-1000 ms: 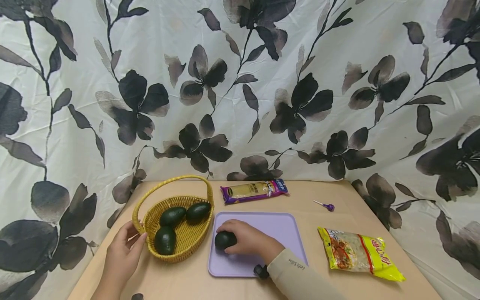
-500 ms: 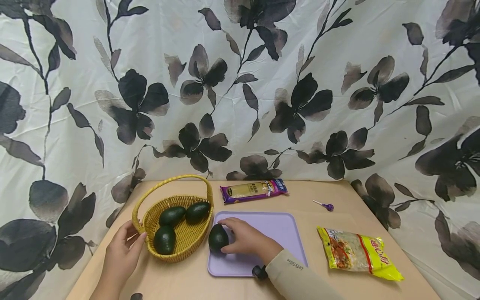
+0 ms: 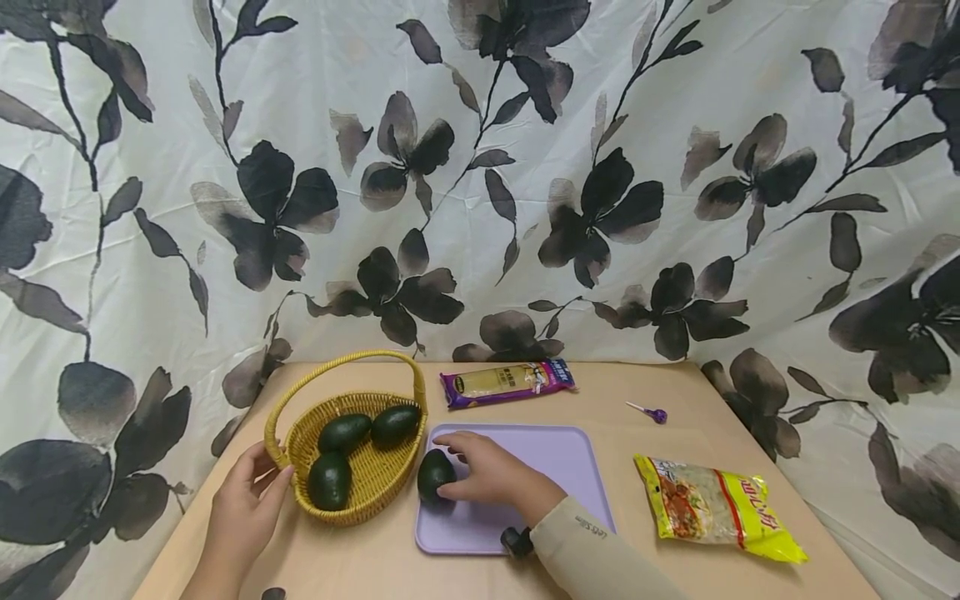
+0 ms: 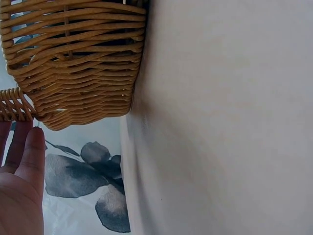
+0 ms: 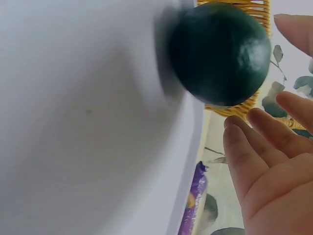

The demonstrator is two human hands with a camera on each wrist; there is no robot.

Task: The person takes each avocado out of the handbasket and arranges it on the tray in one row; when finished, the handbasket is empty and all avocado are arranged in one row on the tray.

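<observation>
With our left hand [image 3: 246, 512], at near left, we pinch the handle [image 3: 367, 354] of a wicker basket [image 3: 381, 479] bearing three avocados [image 3: 345, 433]. Our right hand [image 3: 495, 477], fingers [image 5: 244, 152] parted, is just beside another avocado [image 3: 435, 477] on the left side of the lilac tray [image 3: 555, 462]; beyond, a purple packet [image 3: 506, 383] lies far on the bench [image 3: 618, 379].

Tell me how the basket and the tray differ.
The basket is yellow and woven; the tray is lilac and smooth. The basket has an arched handle; the tray shows none. The basket holds three avocados; the tray has one avocado, by its edge nearest the basket. Both sit on the table.
</observation>
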